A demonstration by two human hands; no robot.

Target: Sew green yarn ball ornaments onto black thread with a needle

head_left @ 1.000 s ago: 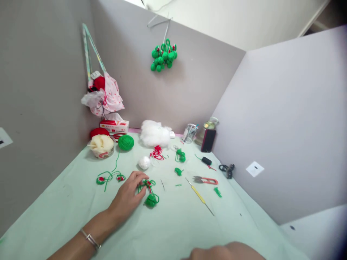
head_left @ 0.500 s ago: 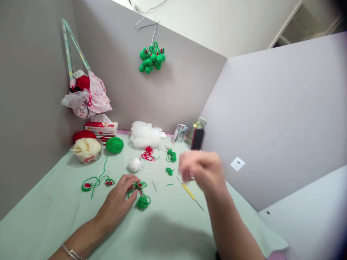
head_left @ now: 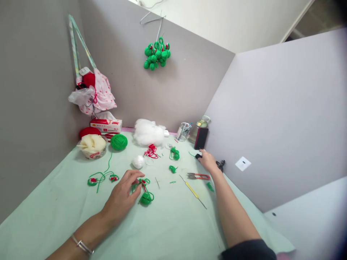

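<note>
My left hand (head_left: pixel 123 191) rests on the cloth, its fingers closed on a green and red crochet piece (head_left: pixel 143 181). A red strand runs from that piece to a green crocheted ball (head_left: pixel 145 198) beside the fingertips. Farther off on the right, my right hand (head_left: pixel 208 161) reaches out in front of the dark phone (head_left: pixel 201 138). Its fingers are drawn together at a small black thing (head_left: pixel 198 156), whose kind I cannot make out. Below the right hand lie orange-handled thread snips (head_left: pixel 199 176) and a yellow-handled crochet hook (head_left: pixel 192 189). A needle (head_left: pixel 157 182) lies right of the crochet piece.
White stuffing (head_left: pixel 149 132), a white yarn ball (head_left: pixel 138 162), red yarn scraps (head_left: pixel 151 151) and a green yarn ball (head_left: pixel 119 142) lie toward the back. A glass jar (head_left: pixel 183 131) stands by the wall. Green crocheted balls (head_left: pixel 157 56) hang from a wire hanger above.
My right hand has moved from raised above the table to farther forward and down, beside the phone. The snips now show. My left hand keeps its hold; the view has shifted slightly.
</note>
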